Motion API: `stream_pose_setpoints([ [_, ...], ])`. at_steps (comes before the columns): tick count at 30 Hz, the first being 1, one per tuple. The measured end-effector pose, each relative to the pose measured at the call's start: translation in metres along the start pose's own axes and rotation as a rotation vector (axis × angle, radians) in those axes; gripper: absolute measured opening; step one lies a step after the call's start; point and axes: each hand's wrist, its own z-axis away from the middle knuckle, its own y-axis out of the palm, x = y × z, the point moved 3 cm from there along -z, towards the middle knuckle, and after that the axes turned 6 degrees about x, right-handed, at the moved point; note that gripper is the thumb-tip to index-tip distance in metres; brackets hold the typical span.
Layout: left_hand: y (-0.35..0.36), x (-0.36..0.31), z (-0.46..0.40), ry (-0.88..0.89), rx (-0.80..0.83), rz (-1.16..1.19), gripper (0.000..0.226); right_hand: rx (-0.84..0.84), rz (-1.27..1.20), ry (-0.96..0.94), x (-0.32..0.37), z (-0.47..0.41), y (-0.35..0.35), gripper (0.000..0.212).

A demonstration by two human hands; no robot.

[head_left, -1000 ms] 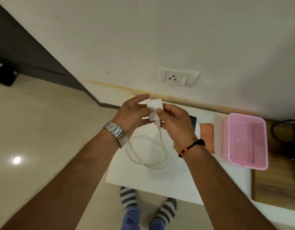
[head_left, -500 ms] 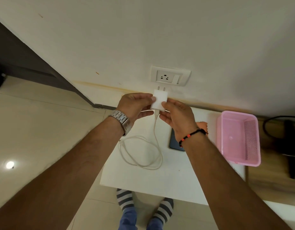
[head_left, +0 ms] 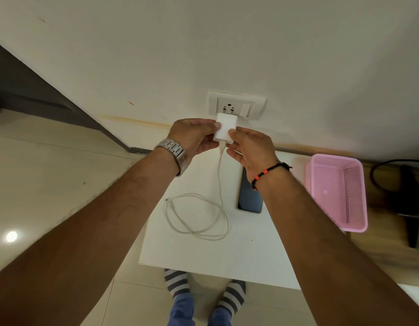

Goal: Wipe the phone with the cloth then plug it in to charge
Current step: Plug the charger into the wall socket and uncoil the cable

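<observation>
Both hands hold a white charger adapter [head_left: 225,128] up at the wall socket [head_left: 236,107]; its two pins touch the socket holes. My left hand [head_left: 194,135] pinches its left side, my right hand [head_left: 250,147] its right side. A white cable [head_left: 203,217] hangs from the adapter and lies coiled on the small white table [head_left: 250,255], its free plug end at the left. The dark phone [head_left: 249,196] lies face up on the table, partly under my right wrist. The cloth is hidden.
A pink plastic basket [head_left: 338,194] sits at the table's right edge. A black cable and a dark object [head_left: 408,184] are on the wooden surface at far right. My striped socks [head_left: 203,288] show below the table's near edge.
Both hands have raised the adapter from above the table up to the wall socket, so the pins now meet the holes. The cable has been drawn upward and straighter.
</observation>
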Motion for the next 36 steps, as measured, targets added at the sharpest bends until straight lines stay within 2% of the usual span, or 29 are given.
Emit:
stream_pose_setpoints([
  [5, 0.000, -0.002, -0.003, 0.005, 0.008, 0.011, 0.023, -0.014, 0.004, -0.009, 0.002, -0.004, 0.000, 0.022],
  [8, 0.000, -0.002, -0.004, 0.008, 0.017, 0.023, 0.018, -0.016, -0.030, 0.002, 0.002, -0.004, 0.001, 0.013],
  [14, 0.003, -0.006, -0.006, 0.013, 0.024, 0.044, 0.014, -0.020, -0.107, 0.006, 0.005, -0.007, 0.000, 0.033],
  [21, 0.007, -0.010, -0.011, 0.007, 0.009, 0.050, 0.028, -0.055, -0.096, 0.012, 0.008, -0.016, 0.002, 0.026],
  [30, 0.006, -0.008, -0.015, 0.029, 0.017, 0.062, 0.020, 0.044, -0.146, -0.008, 0.009, -0.017, -0.002, 0.028],
  [33, -0.002, 0.004, -0.009, -0.037, 0.035, 0.027, 0.037, 0.057, -0.066, -0.001, 0.002, -0.011, -0.006, 0.031],
  [36, -0.012, 0.031, 0.005, -0.099, 0.017, 0.009, 0.030, 0.070, 0.010, 0.098, -0.026, 0.002, -0.011, 0.029],
])
